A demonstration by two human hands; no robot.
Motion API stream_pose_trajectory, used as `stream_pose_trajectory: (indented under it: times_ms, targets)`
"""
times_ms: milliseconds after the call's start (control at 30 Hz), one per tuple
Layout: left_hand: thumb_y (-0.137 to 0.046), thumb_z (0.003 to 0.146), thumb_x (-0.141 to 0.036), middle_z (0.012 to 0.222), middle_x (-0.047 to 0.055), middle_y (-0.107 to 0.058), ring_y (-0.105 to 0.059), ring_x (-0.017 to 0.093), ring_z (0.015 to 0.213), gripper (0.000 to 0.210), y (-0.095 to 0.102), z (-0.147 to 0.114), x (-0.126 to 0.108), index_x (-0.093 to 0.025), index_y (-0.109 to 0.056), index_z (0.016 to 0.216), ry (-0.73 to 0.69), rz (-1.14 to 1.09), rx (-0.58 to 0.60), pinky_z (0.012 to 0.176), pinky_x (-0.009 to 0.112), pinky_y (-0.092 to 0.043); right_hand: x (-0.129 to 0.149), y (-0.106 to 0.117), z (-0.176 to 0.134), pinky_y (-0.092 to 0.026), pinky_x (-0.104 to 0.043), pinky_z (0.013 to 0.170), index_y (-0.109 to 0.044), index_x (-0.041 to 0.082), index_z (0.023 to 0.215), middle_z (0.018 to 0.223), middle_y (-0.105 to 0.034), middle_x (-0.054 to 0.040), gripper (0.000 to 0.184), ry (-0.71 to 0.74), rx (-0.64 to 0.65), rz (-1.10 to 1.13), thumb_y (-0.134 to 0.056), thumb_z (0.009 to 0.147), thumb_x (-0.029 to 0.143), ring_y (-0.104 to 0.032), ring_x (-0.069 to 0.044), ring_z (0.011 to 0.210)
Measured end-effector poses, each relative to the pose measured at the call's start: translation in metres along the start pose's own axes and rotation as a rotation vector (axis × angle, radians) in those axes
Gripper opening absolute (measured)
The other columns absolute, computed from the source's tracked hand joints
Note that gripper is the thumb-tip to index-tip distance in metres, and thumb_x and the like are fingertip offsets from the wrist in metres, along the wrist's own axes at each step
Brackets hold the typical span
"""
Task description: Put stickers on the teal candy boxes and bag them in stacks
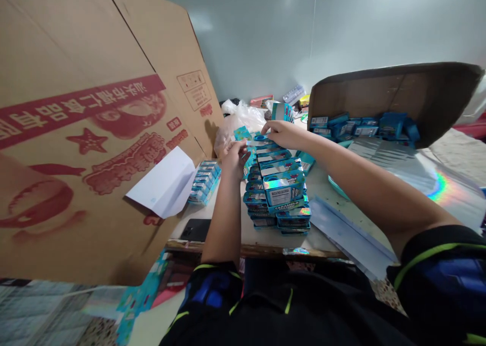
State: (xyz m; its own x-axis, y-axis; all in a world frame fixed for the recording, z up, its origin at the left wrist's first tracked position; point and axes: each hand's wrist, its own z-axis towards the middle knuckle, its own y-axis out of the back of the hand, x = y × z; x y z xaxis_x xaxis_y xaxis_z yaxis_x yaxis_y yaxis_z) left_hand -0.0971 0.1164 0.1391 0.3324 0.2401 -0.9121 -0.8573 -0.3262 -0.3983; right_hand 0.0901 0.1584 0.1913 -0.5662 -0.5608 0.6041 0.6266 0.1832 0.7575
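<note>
Two rows of small blue boxes (286, 189), stacked in layers and labelled CARAMELO, run away from me along the table. My left hand (236, 158) is closed at the left of the far end, its thumb and index finger pinching a pale thin strip (257, 143). That strip stretches right, across the boxes. Over the far end is my right hand (280, 132), its fingers bent down onto a small blue box (260, 138); its fingertips are partly hidden. A flat blue printed card (242, 133) lies just beyond my left hand.
A large cardboard carton (152, 47) rises at left, with a white folded sheet (163, 181) against it. Nearby are a clear-wrapped pack of boxes (205, 181) and a black phone (195, 229). An open carton (353, 95) at right holds more blue boxes. Plastic sleeves (345, 229) overhang the front edge.
</note>
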Motion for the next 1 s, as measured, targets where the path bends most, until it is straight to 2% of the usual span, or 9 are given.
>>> stream_pose_trajectory:
  times_ms: [133,300,467,600,633,667,767,867,1000]
  targets:
    - [-0.09,0.061,-0.027,0.064,-0.005,-0.061,-0.062,0.009,0.061,0.042,-0.018,-0.001,-0.009,-0.02,-0.049,0.065,-0.121,0.003,0.091,0.063,0.021,-0.054,-0.001,0.002,-0.001,-0.036,-0.031,0.066,-0.066,0.018,0.098,0.082,-0.061,-0.0033,0.02,-0.001,-0.016,0.106,-0.046,0.102,0.022,-0.049,-0.015,0.07]
    - [-0.09,0.061,-0.024,0.062,-0.005,-0.064,-0.066,0.011,0.06,0.04,-0.049,-0.002,-0.02,-0.021,-0.05,0.064,-0.25,0.036,0.225,0.067,0.026,-0.058,0.0,0.004,-0.005,-0.039,-0.03,0.067,-0.06,0.019,0.076,0.077,-0.061,-0.0034,0.038,0.065,-0.072,0.283,-0.05,0.106,0.039,-0.053,-0.015,0.07]
    - [-0.087,0.067,-0.022,0.067,-0.005,-0.065,-0.068,0.01,0.064,0.037,-0.06,-0.003,-0.034,-0.02,-0.05,0.067,-0.31,0.044,0.187,0.075,0.026,-0.061,-0.005,0.004,-0.004,-0.049,-0.029,0.076,-0.065,0.019,0.077,0.08,-0.07,-0.004,0.03,0.144,-0.104,0.67,-0.057,0.104,0.031,-0.063,-0.014,0.075]
    - [-0.085,0.067,-0.02,0.066,-0.006,-0.064,-0.067,0.009,0.065,0.036,-0.053,-0.002,-0.036,-0.021,-0.05,0.065,-0.271,0.083,0.093,0.074,0.024,-0.06,-0.007,0.004,-0.002,-0.049,-0.028,0.069,-0.062,0.021,0.078,0.068,-0.063,0.001,0.016,0.138,-0.14,0.748,-0.068,0.094,0.02,-0.058,-0.011,0.064]
    - [-0.084,0.068,-0.02,0.065,-0.006,-0.064,-0.068,0.01,0.064,0.035,-0.05,-0.002,-0.034,-0.021,-0.049,0.065,-0.255,0.094,0.065,0.073,0.024,-0.06,-0.007,0.004,-0.002,-0.048,-0.028,0.067,-0.064,0.022,0.086,0.066,-0.061,0.0027,0.008,0.125,-0.143,0.75,-0.068,0.092,0.018,-0.056,-0.011,0.062]
    - [-0.084,0.068,-0.02,0.065,-0.005,-0.064,-0.068,0.011,0.064,0.035,-0.047,-0.002,-0.032,-0.021,-0.049,0.065,-0.244,0.11,0.037,0.072,0.024,-0.059,-0.006,0.005,-0.002,-0.048,-0.028,0.065,-0.065,0.022,0.096,0.064,-0.059,0.0043,0.009,0.111,-0.146,0.745,-0.068,0.091,0.017,-0.054,-0.011,0.06]
    - [-0.083,0.069,-0.022,0.063,-0.004,-0.064,-0.065,0.011,0.062,0.031,-0.039,-0.001,-0.025,-0.021,-0.052,0.064,-0.267,0.206,-0.043,0.064,0.022,-0.053,-0.002,0.004,-0.001,-0.044,-0.029,0.062,-0.058,0.023,0.118,0.061,-0.055,0.007,0.031,0.066,-0.154,0.635,-0.062,0.09,0.011,-0.05,-0.013,0.057]
    - [-0.081,0.068,-0.024,0.062,-0.004,-0.064,-0.061,0.01,0.059,0.028,-0.031,0.0,-0.02,-0.02,-0.054,0.062,-0.298,0.31,-0.083,0.06,0.02,-0.046,0.001,0.001,0.001,-0.039,-0.03,0.062,-0.054,0.022,0.113,0.061,-0.052,0.0063,0.028,0.057,-0.152,0.388,-0.057,0.089,0.009,-0.047,-0.014,0.059]
    - [-0.08,0.063,-0.024,0.061,-0.004,-0.063,-0.058,0.009,0.059,0.026,-0.022,0.002,-0.012,-0.02,-0.054,0.062,-0.266,0.323,-0.077,0.062,0.019,-0.046,0.003,-0.004,0.001,-0.038,-0.034,0.072,-0.05,0.022,0.108,0.068,-0.057,0.0027,0.023,0.093,-0.131,0.076,-0.056,0.089,0.011,-0.052,-0.018,0.07]
